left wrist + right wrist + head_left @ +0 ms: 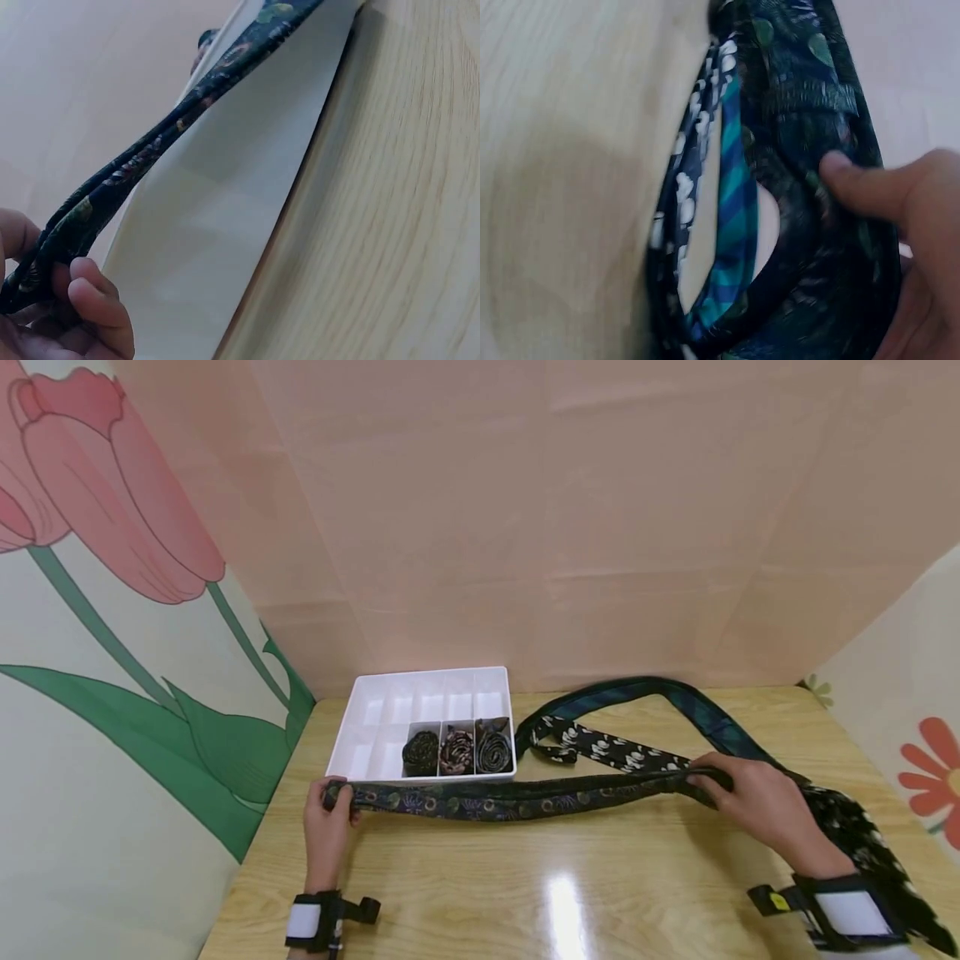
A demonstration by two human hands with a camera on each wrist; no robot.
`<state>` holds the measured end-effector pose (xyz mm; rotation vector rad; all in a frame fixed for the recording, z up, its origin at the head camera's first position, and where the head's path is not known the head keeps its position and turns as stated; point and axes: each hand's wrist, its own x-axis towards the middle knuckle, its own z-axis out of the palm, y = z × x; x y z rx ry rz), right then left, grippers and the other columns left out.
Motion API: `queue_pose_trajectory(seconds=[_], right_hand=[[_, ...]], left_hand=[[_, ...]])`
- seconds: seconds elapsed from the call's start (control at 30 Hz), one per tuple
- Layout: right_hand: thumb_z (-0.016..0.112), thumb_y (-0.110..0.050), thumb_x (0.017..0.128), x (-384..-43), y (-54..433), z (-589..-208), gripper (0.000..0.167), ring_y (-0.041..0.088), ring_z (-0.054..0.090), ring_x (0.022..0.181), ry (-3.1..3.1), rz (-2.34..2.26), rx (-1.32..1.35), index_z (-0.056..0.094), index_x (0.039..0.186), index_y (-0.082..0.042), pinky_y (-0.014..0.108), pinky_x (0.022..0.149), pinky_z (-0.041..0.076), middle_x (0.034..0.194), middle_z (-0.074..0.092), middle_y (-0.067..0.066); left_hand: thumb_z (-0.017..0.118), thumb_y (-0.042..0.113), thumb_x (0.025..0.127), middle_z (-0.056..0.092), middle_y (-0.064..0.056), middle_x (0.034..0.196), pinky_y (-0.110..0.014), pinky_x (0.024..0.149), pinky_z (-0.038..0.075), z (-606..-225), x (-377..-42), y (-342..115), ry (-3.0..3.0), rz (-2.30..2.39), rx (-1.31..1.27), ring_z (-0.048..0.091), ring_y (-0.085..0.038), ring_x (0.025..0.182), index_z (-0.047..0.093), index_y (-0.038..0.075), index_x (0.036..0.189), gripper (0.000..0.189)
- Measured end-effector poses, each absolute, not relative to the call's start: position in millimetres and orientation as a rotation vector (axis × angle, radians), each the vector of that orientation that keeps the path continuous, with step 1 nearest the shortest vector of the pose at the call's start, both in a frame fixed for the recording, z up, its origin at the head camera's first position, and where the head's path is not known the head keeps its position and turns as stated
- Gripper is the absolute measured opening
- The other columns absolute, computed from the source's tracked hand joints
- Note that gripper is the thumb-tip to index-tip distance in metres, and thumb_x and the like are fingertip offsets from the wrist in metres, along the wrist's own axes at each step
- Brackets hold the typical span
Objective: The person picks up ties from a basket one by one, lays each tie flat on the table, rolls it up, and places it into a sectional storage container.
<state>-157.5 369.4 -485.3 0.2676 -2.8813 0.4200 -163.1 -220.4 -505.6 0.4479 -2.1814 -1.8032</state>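
A dark patterned necktie (480, 802) stretches lengthwise between both hands, in front of a white divided tray (342, 737). My left hand (327, 818) grips its left end near the tray's front left corner. In the left wrist view, thumb and curled fingers hold the folded necktie (180, 124). At the other end my right hand (761, 806) pinches the necktie, thumb on top. The right wrist view shows the thumb pressed on the broad necktie (817, 255). Three rolled neckties sit in the tray's front right compartments: a dark one (421, 753), a brownish one (457, 750), a grey-black one (494, 750).
Right of the tray lie a blue-green striped necktie (701, 714), looped toward the back wall, and a black necktie with white figures (611, 750). The black one's wide part (847, 827) runs beside my right forearm. Wooden table (465, 885) lies in front.
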Motion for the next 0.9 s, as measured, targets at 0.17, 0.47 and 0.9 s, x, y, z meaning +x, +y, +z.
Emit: queue_pose_trajectory(seconds=[0.17, 0.47, 0.9], right_hand=[[0.081, -0.022, 0.094, -152.3, 359.7, -474.5, 0.016, -0.001, 0.038, 0.047, -2.818, 0.486, 0.344, 0.08, 0.11, -0.02, 0.025, 0.051, 0.029, 0.094, 0.08, 0.003], [0.082, -0.028, 0.094, -144.5, 347.0, -464.2, 0.021, 0.004, 0.028, 0.042, -2.911, 0.59, 0.379, 0.08, 0.113, -0.021, 0.026, 0.05, 0.027, 0.094, 0.08, 0.002], [0.077, -0.044, 0.095, -144.7, 368.2, -495.1, 0.019, 0.009, 0.051, 0.058, -3.323, 0.499, 0.29, 0.076, 0.092, -0.025, 0.031, 0.057, 0.039, 0.076, 0.068, -0.011]], left_hand=[[0.055, 0.017, 0.108, 0.057, -0.011, 0.097, -0.029, 0.055, 0.053, -507.9, -161.8, -226.3, -2.192, -1.76, 0.524, 0.06, -0.015, 0.06, 0.052, 0.0, 0.133, 0.031], [0.053, 0.018, 0.106, 0.057, -0.016, 0.11, -0.028, 0.058, 0.052, -512.3, -161.3, -232.5, -2.222, -1.71, 0.645, 0.059, -0.016, 0.069, 0.051, 0.003, 0.136, 0.034], [0.055, 0.019, 0.105, 0.062, -0.025, 0.113, -0.027, 0.065, 0.05, -526.5, -161.3, -259.8, -2.508, -1.534, 0.687, 0.063, -0.014, 0.07, 0.046, -0.007, 0.144, 0.048]])
